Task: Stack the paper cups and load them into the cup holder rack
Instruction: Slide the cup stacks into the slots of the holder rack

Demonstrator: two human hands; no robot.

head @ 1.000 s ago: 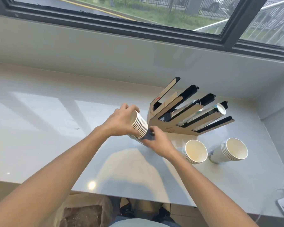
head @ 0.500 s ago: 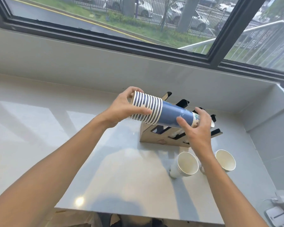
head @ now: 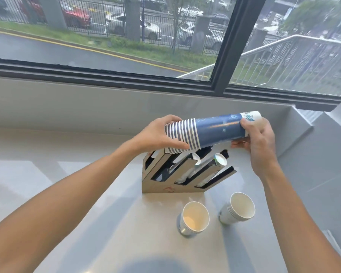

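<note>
The blue cup stack [head: 215,131] lies almost level in the air above the cup holder rack [head: 185,172], its long axis running from about 9 o'clock to 3 o'clock with the 3 o'clock end tipped slightly up. The left hand [head: 157,134] wraps the rim end at 9 o'clock, fingers [head: 177,144] curled under the banded rims and closed on them. The right hand [head: 258,138] pinches the base end at 3 o'clock, fingers closed round the white-bottomed last cup. The rack's slots slant up toward roughly 2 o'clock, so the stack sits a little flatter than the channels below it; loading probably calls for dropping the rim end into an open slot near the rack's 9 o'clock side. Which slot is free is hard to judge, since the stack hides the upper ends. Two slots toward 3 o'clock already carry cups. On the counter [head: 106,223] at 6 o'clock from the rack stand a single cup [head: 194,219] and a short stack [head: 238,209], just beside each other, untouched.
</note>
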